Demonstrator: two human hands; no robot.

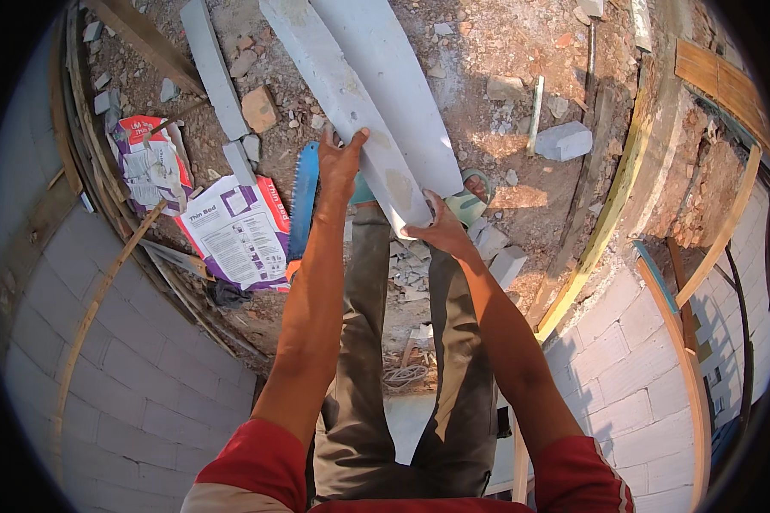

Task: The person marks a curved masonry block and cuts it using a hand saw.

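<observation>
Both my hands hold a long, narrow strip of light grey lightweight block (355, 98), which slants from the far middle toward my legs. Against its left edge my left hand (343, 158) is closed, with the thumb on top. At the near end, my right hand (442, 227) wraps the right corner. A wider pale slab (406, 85) lies just right of the strip and is partly covered by it. Left of my left wrist is a handsaw (304, 201) with a blue toothed blade; its orange handle is mostly hidden by my forearm.
Printed paper bags (235, 231) lie on the rubble to the left, below a thin grey block strip (214, 73). A block chunk (564, 141) sits on the right, near a yellowish timber (603, 231). Block walls (137, 368) rise on both sides.
</observation>
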